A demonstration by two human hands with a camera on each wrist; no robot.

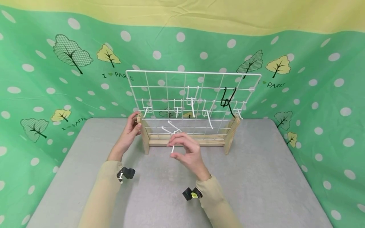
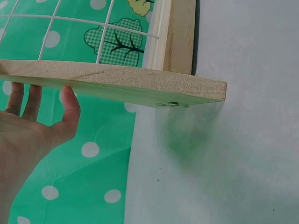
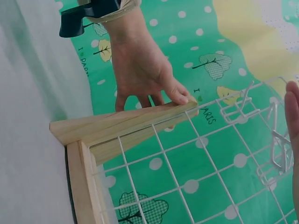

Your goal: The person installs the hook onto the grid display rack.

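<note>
My left hand (image 1: 129,134) grips the upper end of the stand's left wooden leg (image 1: 144,136). In the left wrist view its fingertips press the outer face of that wooden leg (image 2: 117,79), and in the right wrist view the thumb lies at its top end. My right hand (image 1: 188,150) pinches a white wire hook (image 1: 172,148) between thumb and fingers, in front of the lower grid. The hook's two prongs point up and left, toward the white wire grid (image 1: 194,73). Only part of my right hand (image 3: 293,121) shows in the right wrist view, beside the hook.
Several white hooks (image 1: 209,118) and one black hook (image 1: 229,103) hang on the grid. A wooden crossbar (image 1: 188,144) joins the left leg to the right leg (image 1: 232,134). The stand is on a grey table (image 1: 271,177), with a green dotted cloth (image 1: 313,126) behind and beside it.
</note>
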